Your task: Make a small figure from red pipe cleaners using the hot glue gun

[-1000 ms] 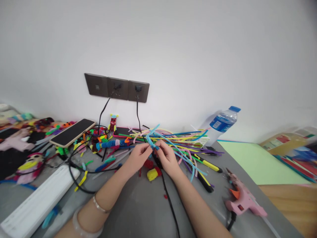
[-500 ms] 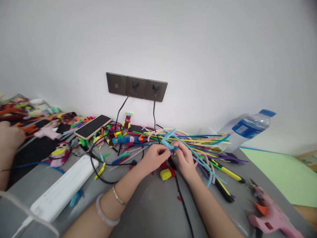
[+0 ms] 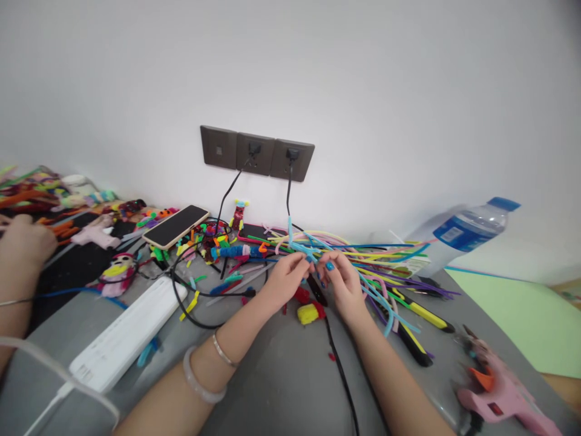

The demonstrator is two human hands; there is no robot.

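Observation:
Light blue pipe cleaners [image 3: 300, 245] are crossed and bent just above my fingertips, one end standing upright. My left hand [image 3: 290, 275] pinches them between thumb and fingers. Close beside it, my right hand [image 3: 340, 281] has its fingers curled and its thumb pressed in, its fingertips at the same pipe cleaners; part of the grip is hidden. Below the hands lies a small yellow and red fuzzy piece [image 3: 308, 313]. Behind and right of them spreads a heap of coloured pipe cleaners [image 3: 385, 257].
A white power strip [image 3: 129, 333], a phone [image 3: 176, 226] and black cables lie to the left. At right are yellow-black cutters [image 3: 429, 316], a pink glue gun [image 3: 503, 393] and a tilted water bottle [image 3: 474, 229]. Another person's hand [image 3: 27, 248] is at far left.
My hands have parted slightly, and the light blue pipe cleaner's free end now points upright instead of slanting right. The whole view has shifted a little.

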